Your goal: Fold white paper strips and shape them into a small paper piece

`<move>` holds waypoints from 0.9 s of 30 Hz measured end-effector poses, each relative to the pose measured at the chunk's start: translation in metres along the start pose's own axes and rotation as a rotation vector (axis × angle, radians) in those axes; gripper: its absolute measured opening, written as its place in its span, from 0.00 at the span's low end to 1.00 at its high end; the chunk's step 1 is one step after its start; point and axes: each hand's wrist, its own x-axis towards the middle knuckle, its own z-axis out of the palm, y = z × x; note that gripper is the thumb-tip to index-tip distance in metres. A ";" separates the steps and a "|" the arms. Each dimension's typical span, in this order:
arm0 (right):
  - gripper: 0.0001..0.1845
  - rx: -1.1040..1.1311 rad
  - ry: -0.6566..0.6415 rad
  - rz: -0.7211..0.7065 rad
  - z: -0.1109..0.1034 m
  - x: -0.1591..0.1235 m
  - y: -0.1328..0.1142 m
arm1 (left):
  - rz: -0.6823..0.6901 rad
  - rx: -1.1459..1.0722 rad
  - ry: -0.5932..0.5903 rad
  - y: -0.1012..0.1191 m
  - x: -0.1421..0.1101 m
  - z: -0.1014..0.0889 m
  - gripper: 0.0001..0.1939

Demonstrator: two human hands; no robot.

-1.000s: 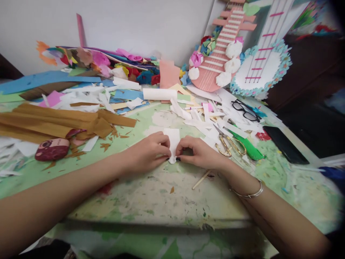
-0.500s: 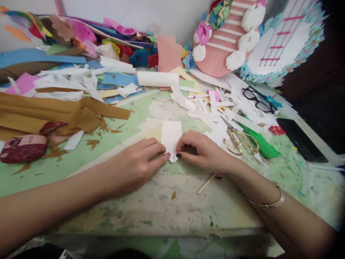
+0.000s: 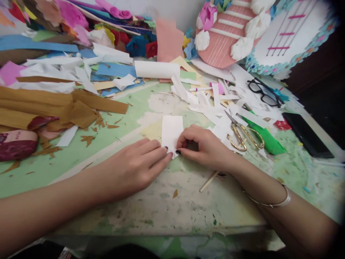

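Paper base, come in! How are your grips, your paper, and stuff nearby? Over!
Left grip, right grip: both on white paper. Its near end puckered. Wooden stick and scissors near right grip, off the paper.

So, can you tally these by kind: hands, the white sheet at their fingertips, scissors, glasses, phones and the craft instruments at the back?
Hands: 2
Sheet: 1
Scissors: 1 pair
Glasses: 1 pair
Phone: 1
Instruments: 2
Total: 8

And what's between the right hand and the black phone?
In the head view, going from the right hand: gold-handled scissors, then a bright green object I can't identify, with white paper scraps nearby, before the black phone.
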 end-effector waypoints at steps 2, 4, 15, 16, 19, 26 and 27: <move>0.03 0.000 0.001 0.013 0.000 0.000 -0.001 | -0.001 0.018 -0.010 0.001 0.001 -0.002 0.15; 0.03 0.000 0.002 0.029 0.000 0.000 -0.001 | -0.014 0.017 -0.021 0.003 0.002 -0.003 0.15; 0.03 0.027 0.002 0.044 0.001 0.001 0.002 | -0.034 0.012 -0.012 0.009 0.001 0.000 0.16; 0.03 0.028 0.003 0.045 0.001 0.001 0.002 | -0.025 0.014 -0.008 0.009 0.001 -0.001 0.16; 0.03 0.037 -0.002 0.047 0.001 0.001 0.002 | -0.010 0.026 0.007 0.009 0.001 -0.003 0.15; 0.03 0.046 -0.011 0.060 0.000 0.001 0.001 | -0.013 0.023 -0.001 0.007 0.001 -0.003 0.15; 0.03 0.046 -0.012 0.060 0.000 0.001 0.000 | -0.021 0.012 0.000 0.007 0.001 -0.003 0.15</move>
